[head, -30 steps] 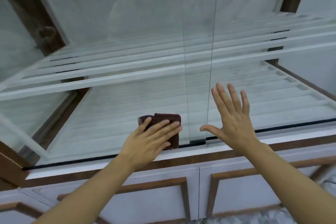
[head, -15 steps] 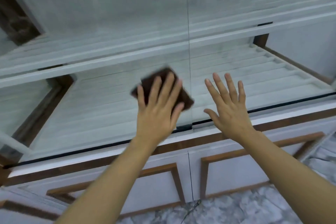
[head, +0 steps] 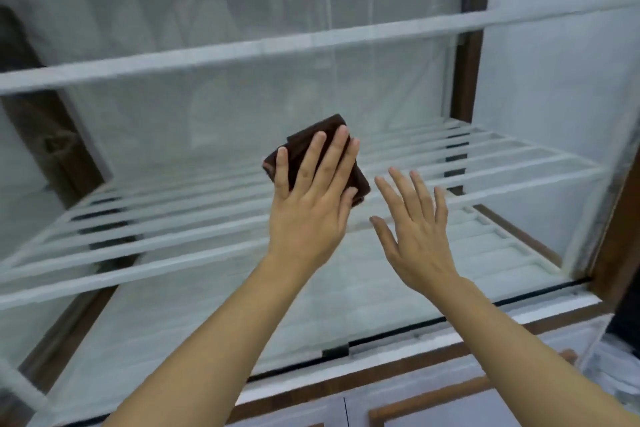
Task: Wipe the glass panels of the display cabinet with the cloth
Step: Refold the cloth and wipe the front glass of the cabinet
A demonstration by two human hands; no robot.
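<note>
- Head view: left hand (head: 308, 215) is flat, fingers straight, pressing the folded brown cloth (head: 299, 149) against the glass panel (head: 207, 149), roughly mid-height.
- Right hand (head: 415, 236) is just beside it, fingers spread, holding nothing; can't tell if it touches the glass.
- Behind the glass are white slatted shelves (head: 173, 246). There's a brown wooden frame (head: 464, 73) on the right and a small black clip (head: 335, 352) on the bottom track.

The cloth (head: 298, 152) is a dark brown pad folded into a thick square. It is turned corner-up and pressed flat against the glass (head: 207, 135) by the straight fingers of the left hand (head: 308, 218), well above the cabinet (head: 485, 324)'s lower rail and near the vertical seam between two panels. The glass stands upright, clear with faint streaks and reflections, in a white frame with brown wood trim, and white slatted shelves show behind it.
</note>
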